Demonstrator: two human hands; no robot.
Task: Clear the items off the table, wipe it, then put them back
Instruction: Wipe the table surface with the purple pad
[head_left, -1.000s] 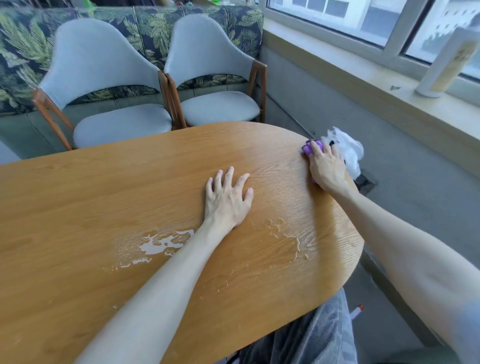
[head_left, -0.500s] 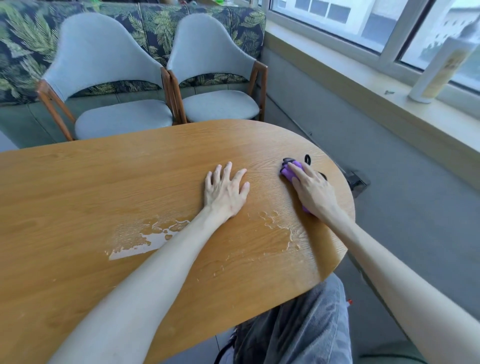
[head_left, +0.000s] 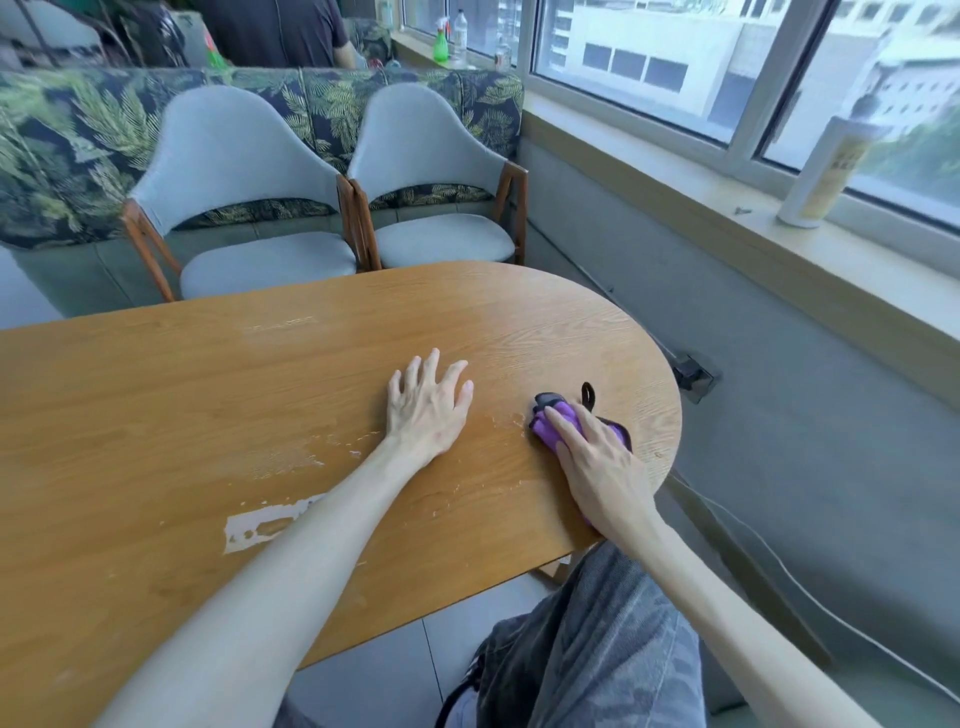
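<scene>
- On a wooden table (head_left: 156, 405) with a rounded end, seen from above through a head-worn camera, a person's two bare arms reach forward from the bottom of the view.
- Left hand (head_left: 427, 408) lies flat on the tabletop near the middle, palm down, fingers spread and gripping nothing; it appears to brace the body.
- Right hand (head_left: 597, 457) presses down on a purple cloth (head_left: 556, 421) with dark trim, near the table's rounded right end. The fingers lie extended over the cloth rather than curled around it, so the hand pins it flat against the wood.
- Wet streaks and a pale puddle (head_left: 265, 525) shine on the wood beside the left forearm, and smaller droplets sit between the two hands.
- No objects stand on the visible tabletop, so the clearing step looks finished.
- Wiping seems to be the step in hand, and only partly done: the moisture left of the cloth has not yet been taken up.
- Putting the items back is not yet begun, as far as can be seen. A white cylindrical container (head_left: 826, 171) stands on the windowsill (head_left: 675, 208) to the right, well apart from the table; whether it belongs on the table cannot be told.
- Two pale grey chairs (head_left: 415, 171) stand just beyond the table's far edge, in front of a leaf-patterned bench.
</scene>
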